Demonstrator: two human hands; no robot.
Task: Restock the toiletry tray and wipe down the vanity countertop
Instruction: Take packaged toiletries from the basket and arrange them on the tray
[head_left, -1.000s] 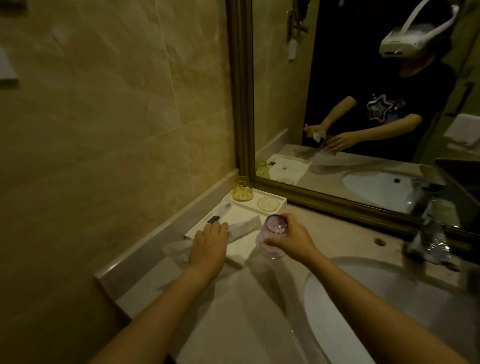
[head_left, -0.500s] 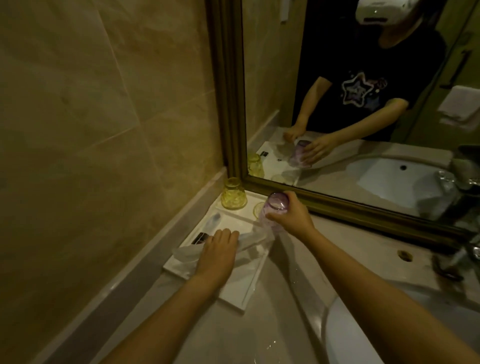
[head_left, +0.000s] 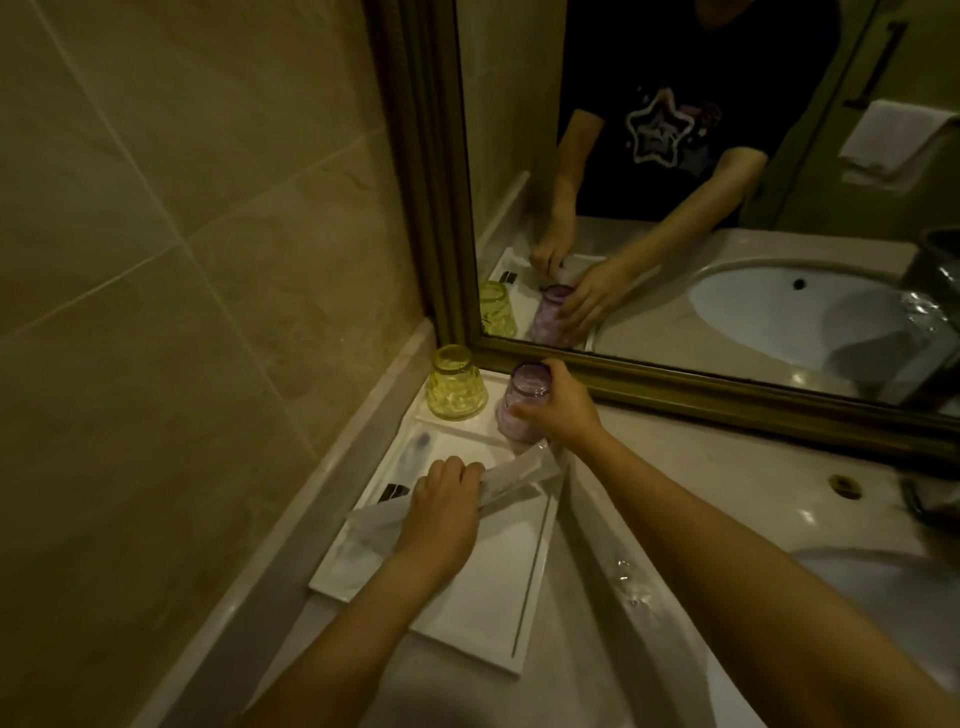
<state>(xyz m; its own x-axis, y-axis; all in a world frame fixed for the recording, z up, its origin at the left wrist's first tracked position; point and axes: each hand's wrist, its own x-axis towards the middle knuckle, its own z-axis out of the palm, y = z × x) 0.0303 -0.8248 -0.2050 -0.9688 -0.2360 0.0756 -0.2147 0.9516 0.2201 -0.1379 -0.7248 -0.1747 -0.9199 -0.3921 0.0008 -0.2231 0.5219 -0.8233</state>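
Under your left hand (head_left: 441, 512) a wrapped packet (head_left: 511, 480) lies across the white tray (head_left: 488, 597), pinched in your fingers; its contents are hard to make out. Just ahead, your right hand (head_left: 558, 410) is closed around the upturned purple glass (head_left: 522, 402), hiding its near side. Left of it stands the yellow glass (head_left: 455, 383), untouched, on the table (head_left: 691, 467).
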